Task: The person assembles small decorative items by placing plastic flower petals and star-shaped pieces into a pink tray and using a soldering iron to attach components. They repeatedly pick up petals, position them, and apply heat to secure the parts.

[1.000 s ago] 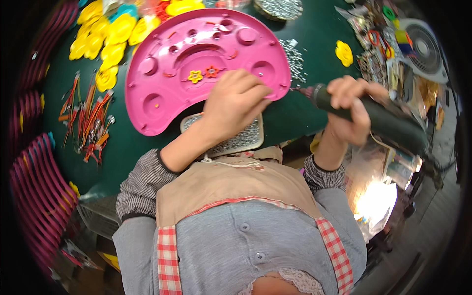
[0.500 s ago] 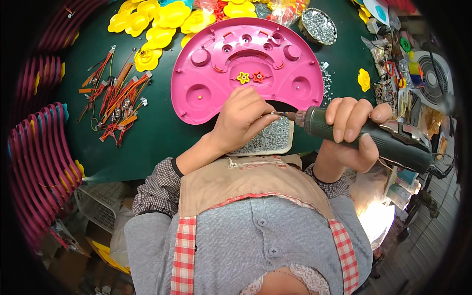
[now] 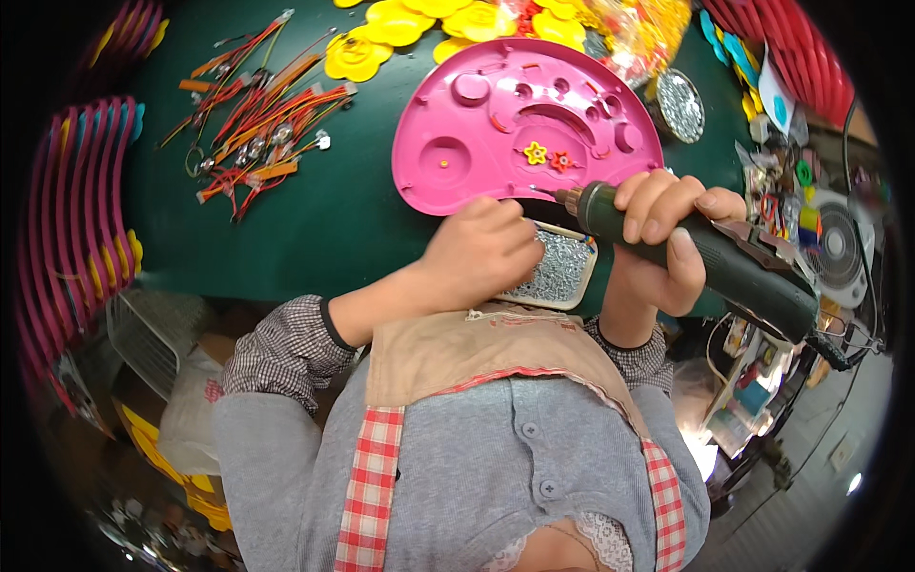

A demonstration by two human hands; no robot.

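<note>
Pink plastic panel [image 3: 496,148], curved like a half moon, lies on the green table [image 3: 238,257] just beyond both hands, hollow side up. The right hand [image 3: 672,229] grips a dark green electric screwdriver [image 3: 734,272], whose tip points leftward at the near edge of the panel; whether it touches there, one cannot tell. The left hand [image 3: 484,250] is over the left part of a tray of small screws [image 3: 569,232], its fingers bent inward; it cannot be told if they pinch something. As for progress, the yellow star piece [image 3: 535,153] and the red star piece [image 3: 561,161] already sit in the panel, beyond the hands. Wire bundles [image 3: 257,129] lie loose, well beyond the left hand and to its left; none is seen inside the panel, so it looks only partly filled
</note>
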